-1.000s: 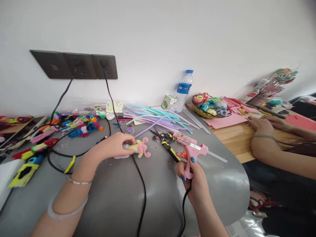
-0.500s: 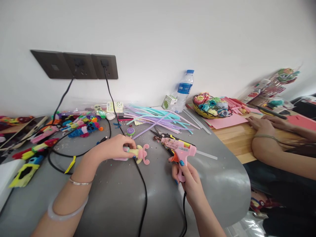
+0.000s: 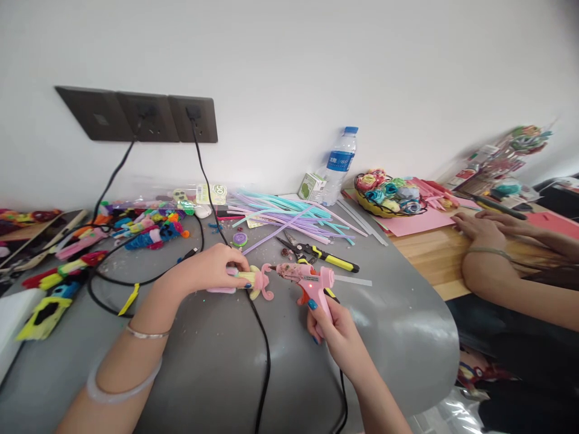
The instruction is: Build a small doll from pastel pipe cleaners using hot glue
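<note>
Against the grey table [image 3: 217,374], my left hand [image 3: 210,268] is closed on a small pipe-cleaner figure [image 3: 253,282], pale yellow and pink with curled pink ends facing right. My fingers cover much of its left part. A pink hot glue gun [image 3: 312,282] is gripped by its handle in my right hand [image 3: 332,325], with a clear glue stick [image 3: 355,280] out of its back. Its nozzle points left, at the figure's curled pink ends; whether they touch I cannot tell. Yellow-and-black pliers [image 3: 332,258] lie just behind the gun.
Loose pastel pipe cleaners [image 3: 294,217], a purple round tin [image 3: 239,239] and a water bottle [image 3: 339,166] are at the back. Black cables [image 3: 266,355] cross the table. Colourful pipe-cleaner figures [image 3: 154,232] lie left. On the right, another person's hands [image 3: 482,229] rest near pink paper [image 3: 418,222].
My right hand has moved the glue gun left, bringing its nozzle up to the figure and uncovering more of the pliers. The left hand has stayed nearly still.
</note>
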### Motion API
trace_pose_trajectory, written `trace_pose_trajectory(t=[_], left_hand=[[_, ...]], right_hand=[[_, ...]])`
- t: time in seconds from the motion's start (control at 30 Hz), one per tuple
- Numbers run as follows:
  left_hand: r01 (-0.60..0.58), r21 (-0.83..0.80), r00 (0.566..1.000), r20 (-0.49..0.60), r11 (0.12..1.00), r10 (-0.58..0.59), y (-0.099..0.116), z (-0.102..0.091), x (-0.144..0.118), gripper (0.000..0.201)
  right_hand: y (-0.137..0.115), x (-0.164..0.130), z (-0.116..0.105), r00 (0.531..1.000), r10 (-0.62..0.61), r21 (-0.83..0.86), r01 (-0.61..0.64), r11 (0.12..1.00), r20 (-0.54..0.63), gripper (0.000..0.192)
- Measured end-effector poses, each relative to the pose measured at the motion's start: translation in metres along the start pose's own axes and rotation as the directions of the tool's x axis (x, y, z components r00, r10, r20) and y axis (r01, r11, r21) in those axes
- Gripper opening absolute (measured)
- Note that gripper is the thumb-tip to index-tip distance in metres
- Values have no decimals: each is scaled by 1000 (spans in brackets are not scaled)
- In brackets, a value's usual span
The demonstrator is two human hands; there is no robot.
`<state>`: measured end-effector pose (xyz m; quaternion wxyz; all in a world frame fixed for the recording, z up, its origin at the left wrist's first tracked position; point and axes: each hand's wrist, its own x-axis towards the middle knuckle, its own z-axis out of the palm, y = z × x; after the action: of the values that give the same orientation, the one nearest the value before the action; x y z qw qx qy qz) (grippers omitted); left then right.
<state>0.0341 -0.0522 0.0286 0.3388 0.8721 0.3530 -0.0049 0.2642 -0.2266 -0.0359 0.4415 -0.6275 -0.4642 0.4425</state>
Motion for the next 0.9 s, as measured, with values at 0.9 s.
trace_pose_trajectory(t=[0.9], left_hand=[[3,25,1000,-24,1000,-2,1,1,0,24]], right_hand=[[-2,0,1,1000,-1,5,1,1000,-15,49]])
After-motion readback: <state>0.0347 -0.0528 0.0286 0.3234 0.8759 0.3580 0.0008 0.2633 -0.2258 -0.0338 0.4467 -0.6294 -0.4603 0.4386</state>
